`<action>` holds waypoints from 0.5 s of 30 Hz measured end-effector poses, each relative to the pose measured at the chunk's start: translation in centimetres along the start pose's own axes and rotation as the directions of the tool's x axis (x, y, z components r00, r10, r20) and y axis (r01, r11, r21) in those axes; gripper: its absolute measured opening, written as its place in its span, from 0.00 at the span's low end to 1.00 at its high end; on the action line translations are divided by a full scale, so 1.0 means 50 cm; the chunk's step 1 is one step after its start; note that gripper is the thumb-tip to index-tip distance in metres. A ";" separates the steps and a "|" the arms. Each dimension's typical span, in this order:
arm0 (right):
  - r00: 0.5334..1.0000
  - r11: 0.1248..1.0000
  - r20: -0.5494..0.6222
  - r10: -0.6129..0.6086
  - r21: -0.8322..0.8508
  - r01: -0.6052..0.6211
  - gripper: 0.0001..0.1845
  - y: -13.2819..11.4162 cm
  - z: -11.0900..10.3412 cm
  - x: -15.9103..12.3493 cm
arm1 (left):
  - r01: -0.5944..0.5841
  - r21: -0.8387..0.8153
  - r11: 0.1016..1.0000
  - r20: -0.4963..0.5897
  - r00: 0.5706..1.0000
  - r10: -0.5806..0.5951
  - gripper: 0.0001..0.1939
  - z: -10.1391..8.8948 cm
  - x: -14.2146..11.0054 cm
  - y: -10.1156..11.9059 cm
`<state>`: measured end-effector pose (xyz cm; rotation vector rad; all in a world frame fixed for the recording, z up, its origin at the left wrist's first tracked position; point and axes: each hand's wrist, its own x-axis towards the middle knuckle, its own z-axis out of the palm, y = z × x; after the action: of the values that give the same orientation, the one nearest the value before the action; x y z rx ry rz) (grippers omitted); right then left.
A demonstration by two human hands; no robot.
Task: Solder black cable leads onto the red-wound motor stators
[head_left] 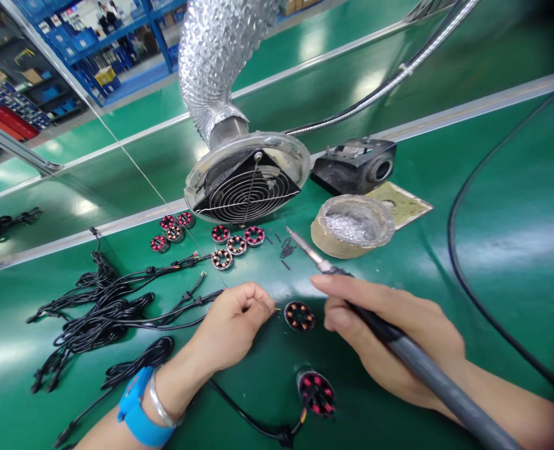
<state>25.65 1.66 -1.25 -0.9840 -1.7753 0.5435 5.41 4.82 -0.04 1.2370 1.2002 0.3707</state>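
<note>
My right hand (399,337) grips a soldering iron (394,340) like a pen, its tip pointing up and left towards loose black sleeve pieces. My left hand (237,319) is closed in a pinch; thin yellow wire ends stick out past its fingertips, and a black cable (183,325) runs into it from the left. Just right of those fingertips lies a motor stator (299,316) with copper windings, touched by neither hand. Below it stands a red-wound stator (318,395) with a black cable and coloured wires at its side.
A round fume extractor (249,187) with a foil duct stands behind. Right of it are a soldering iron stand (356,165) and a solder-filled pot (352,228). Several stators (236,245), black sleeve pieces (286,248) and bundled cables (103,312) lie on the green table.
</note>
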 end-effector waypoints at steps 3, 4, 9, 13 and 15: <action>0.994 0.997 0.084 -0.076 0.016 0.075 0.17 0.011 0.020 0.006 | -0.022 0.034 0.999 0.068 0.997 0.019 0.17 -0.004 -0.005 0.000; 0.990 0.995 0.102 -0.101 0.020 0.100 0.16 0.014 0.027 0.007 | -0.031 0.048 0.998 0.086 0.996 0.027 0.18 -0.006 -0.007 0.000; 0.977 0.984 0.122 -0.174 0.000 0.176 0.15 0.020 0.046 0.011 | -0.109 0.122 0.986 0.143 0.986 0.092 0.17 -0.009 -0.015 0.001; 0.984 0.988 0.103 -0.145 -0.038 0.150 0.12 0.015 0.045 0.013 | -0.166 0.231 0.959 0.128 0.982 0.140 0.12 -0.011 -0.020 0.004; 0.985 0.990 0.103 -0.137 -0.030 0.141 0.12 0.015 0.045 0.012 | -0.169 0.253 0.953 0.125 0.982 0.141 0.12 -0.012 -0.021 0.004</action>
<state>23.78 2.78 -2.39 -0.8628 -1.9340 0.4800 4.56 4.37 0.75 1.5683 1.0881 0.2620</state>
